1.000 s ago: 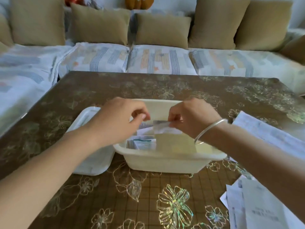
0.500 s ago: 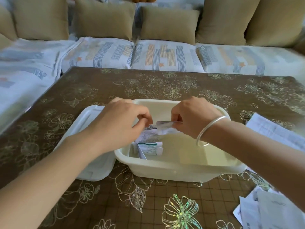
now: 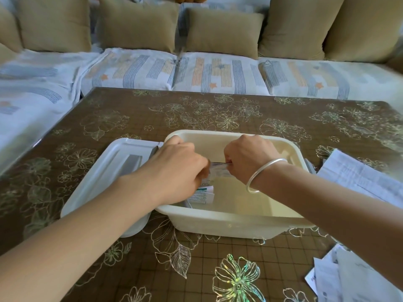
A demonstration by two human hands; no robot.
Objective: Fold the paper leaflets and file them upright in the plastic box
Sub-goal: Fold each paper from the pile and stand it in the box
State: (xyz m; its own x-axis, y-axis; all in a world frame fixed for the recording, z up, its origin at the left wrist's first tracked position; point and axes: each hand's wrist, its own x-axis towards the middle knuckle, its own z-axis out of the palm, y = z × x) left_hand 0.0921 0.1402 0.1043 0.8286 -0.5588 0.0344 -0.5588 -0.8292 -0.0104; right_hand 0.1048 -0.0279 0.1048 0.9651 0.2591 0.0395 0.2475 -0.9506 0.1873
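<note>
Sofa with tan cushions is running along the far side. A brown table with a flower-pattern cover is filling the foreground.

- Far left on the table, a white lid is lying flat, just beside the plastic box.
- Left hand is reaching into the box's left end, fingers curled, pinching one end of a folded leaflet.
- Under that hand, filed leaflets are standing or leaning at the box's left wall; cannot tell how many.
- The folded leaflet is hanging over the box interior, stretched between both hands.
- Right hand is pinching the other end, fingers curled tight, tips hidden.
- A silver bracelet is sitting on that wrist.
- Right of the box, loose leaflets are lying flat.
- More sheets are lying at the near right edge.
</note>
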